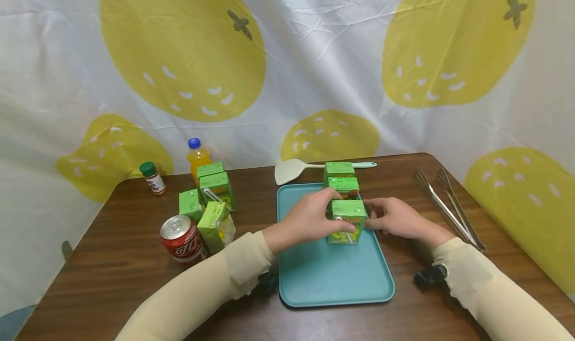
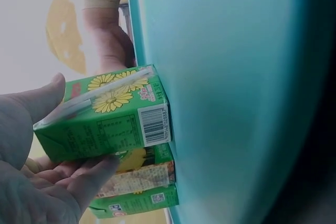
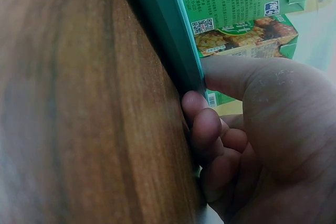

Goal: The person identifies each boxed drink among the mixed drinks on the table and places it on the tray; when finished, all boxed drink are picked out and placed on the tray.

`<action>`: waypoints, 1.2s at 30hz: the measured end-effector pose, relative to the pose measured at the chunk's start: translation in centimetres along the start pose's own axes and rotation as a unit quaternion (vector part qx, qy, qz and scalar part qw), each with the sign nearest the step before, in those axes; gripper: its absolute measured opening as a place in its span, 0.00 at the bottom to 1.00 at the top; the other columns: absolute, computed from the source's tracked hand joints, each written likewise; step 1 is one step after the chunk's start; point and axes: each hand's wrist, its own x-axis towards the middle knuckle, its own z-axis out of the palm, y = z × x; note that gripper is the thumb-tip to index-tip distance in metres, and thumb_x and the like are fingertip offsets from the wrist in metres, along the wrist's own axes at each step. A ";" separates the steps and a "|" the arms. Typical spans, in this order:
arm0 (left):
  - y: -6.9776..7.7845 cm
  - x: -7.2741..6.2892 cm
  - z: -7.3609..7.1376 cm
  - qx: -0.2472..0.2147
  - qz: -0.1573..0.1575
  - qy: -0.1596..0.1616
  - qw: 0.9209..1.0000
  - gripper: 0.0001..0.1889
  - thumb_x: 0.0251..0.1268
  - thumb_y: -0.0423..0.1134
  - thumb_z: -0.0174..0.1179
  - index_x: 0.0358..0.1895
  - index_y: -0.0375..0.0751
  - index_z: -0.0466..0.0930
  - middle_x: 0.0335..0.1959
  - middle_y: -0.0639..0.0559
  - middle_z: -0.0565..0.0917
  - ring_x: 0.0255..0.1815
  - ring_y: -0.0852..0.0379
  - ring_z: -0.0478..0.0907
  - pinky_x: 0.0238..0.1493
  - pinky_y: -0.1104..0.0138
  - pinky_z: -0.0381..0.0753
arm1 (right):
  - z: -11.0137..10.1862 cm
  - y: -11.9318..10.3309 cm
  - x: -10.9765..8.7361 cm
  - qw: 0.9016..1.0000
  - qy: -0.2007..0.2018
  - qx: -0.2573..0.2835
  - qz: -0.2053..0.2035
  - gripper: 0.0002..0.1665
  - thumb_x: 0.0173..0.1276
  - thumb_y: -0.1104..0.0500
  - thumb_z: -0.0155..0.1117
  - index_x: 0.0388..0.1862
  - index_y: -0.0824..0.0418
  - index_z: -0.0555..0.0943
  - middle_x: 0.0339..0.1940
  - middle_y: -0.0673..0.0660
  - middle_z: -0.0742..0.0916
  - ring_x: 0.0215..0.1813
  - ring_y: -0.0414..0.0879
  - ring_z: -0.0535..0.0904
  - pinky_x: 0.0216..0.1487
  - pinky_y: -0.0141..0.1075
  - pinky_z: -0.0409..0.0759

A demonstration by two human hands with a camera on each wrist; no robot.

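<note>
My left hand (image 1: 310, 219) holds a green drink carton (image 2: 113, 108) upright on the teal tray (image 1: 330, 276), thumb on the near side and fingers behind. Yellow flowers and a wrapped straw show on its front. Behind it on the tray stand two more green cartons, a middle carton (image 1: 343, 184) and a far carton (image 1: 339, 169), in a line. At the tray's right edge, my right hand (image 1: 397, 218) pinches the rim; in the right wrist view the thumb lies inside the rim and curled fingers (image 3: 207, 124) are outside it.
Left of the tray stand several green cartons (image 1: 215, 226), a red soda can (image 1: 184, 243), an orange drink bottle (image 1: 197, 157) and a green-capped spice jar (image 1: 153, 180). A pale spatula (image 1: 289, 171) lies behind the tray. Metal tongs (image 1: 451, 208) lie at the right.
</note>
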 end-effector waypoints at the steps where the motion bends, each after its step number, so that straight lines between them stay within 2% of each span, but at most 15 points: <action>1: 0.0 -0.1 -0.1 0.000 -0.003 0.000 1.000 0.33 0.68 0.54 0.82 0.66 0.41 0.80 0.45 0.53 0.85 0.37 0.59 0.78 0.37 0.66 0.78 | 0.0 0.0 0.0 1.000 0.001 0.000 -0.002 0.42 0.71 0.57 0.76 0.78 0.74 0.75 0.26 0.50 0.85 0.22 0.45 0.78 0.26 0.37 0.74; 5: 0.1 -0.6 -0.9 -0.009 -0.014 0.005 1.000 0.34 0.67 0.53 0.83 0.68 0.40 0.79 0.54 0.49 0.87 0.50 0.54 0.84 0.48 0.63 0.84 | 0.0 0.0 0.0 1.000 0.007 0.003 -0.006 0.42 0.70 0.57 0.78 0.78 0.75 0.76 0.26 0.50 0.85 0.22 0.44 0.78 0.25 0.37 0.75; 9: 0.1 -1.4 -2.1 -0.025 -0.025 0.012 0.999 0.37 0.68 0.53 0.82 0.70 0.37 0.78 0.61 0.45 0.86 0.63 0.47 0.85 0.61 0.57 0.85 | -0.1 -0.1 -0.1 1.000 0.010 0.005 -0.008 0.43 0.69 0.56 0.79 0.78 0.74 0.76 0.27 0.50 0.85 0.22 0.44 0.78 0.25 0.37 0.75; 14: 0.1 -2.3 -3.6 -0.023 -0.028 0.037 0.999 0.38 0.66 0.53 0.83 0.72 0.37 0.77 0.61 0.47 0.87 0.63 0.48 0.86 0.64 0.59 0.85 | -0.1 -0.1 -0.1 1.000 0.011 0.007 -0.005 0.44 0.68 0.56 0.79 0.78 0.75 0.75 0.27 0.50 0.85 0.22 0.44 0.78 0.24 0.37 0.74; 21: 0.4 -3.7 -5.7 -0.027 -0.021 0.077 0.996 0.37 0.64 0.48 0.85 0.70 0.36 0.79 0.61 0.47 0.88 0.64 0.50 0.86 0.65 0.62 0.85 | 0.0 0.2 0.0 1.000 0.007 0.000 -0.001 0.43 0.69 0.57 0.78 0.78 0.75 0.75 0.28 0.50 0.86 0.23 0.44 0.78 0.24 0.36 0.73; 25: 0.5 -4.5 -7.0 -0.025 -0.019 0.094 0.995 0.36 0.64 0.47 0.85 0.70 0.35 0.79 0.62 0.46 0.87 0.65 0.49 0.85 0.66 0.60 0.85 | 0.0 0.2 0.1 1.000 0.007 -0.003 -0.003 0.43 0.69 0.57 0.78 0.78 0.75 0.75 0.28 0.50 0.86 0.23 0.44 0.78 0.24 0.36 0.73; 30: 0.4 -5.7 -8.8 0.007 -0.017 0.119 0.993 0.38 0.65 0.48 0.84 0.72 0.36 0.79 0.63 0.45 0.87 0.65 0.48 0.85 0.66 0.55 0.85 | 0.1 0.1 0.0 1.000 0.009 0.001 -0.003 0.43 0.69 0.57 0.78 0.77 0.75 0.76 0.28 0.50 0.86 0.22 0.43 0.78 0.24 0.36 0.73; 36: -0.3 -7.0 -10.9 0.018 -0.030 0.154 0.987 0.39 0.65 0.50 0.84 0.73 0.36 0.79 0.63 0.45 0.87 0.65 0.46 0.87 0.68 0.50 0.83 | 0.1 -0.3 -0.1 1.000 0.006 0.003 -0.004 0.44 0.69 0.57 0.79 0.78 0.75 0.75 0.28 0.50 0.86 0.22 0.43 0.78 0.24 0.36 0.73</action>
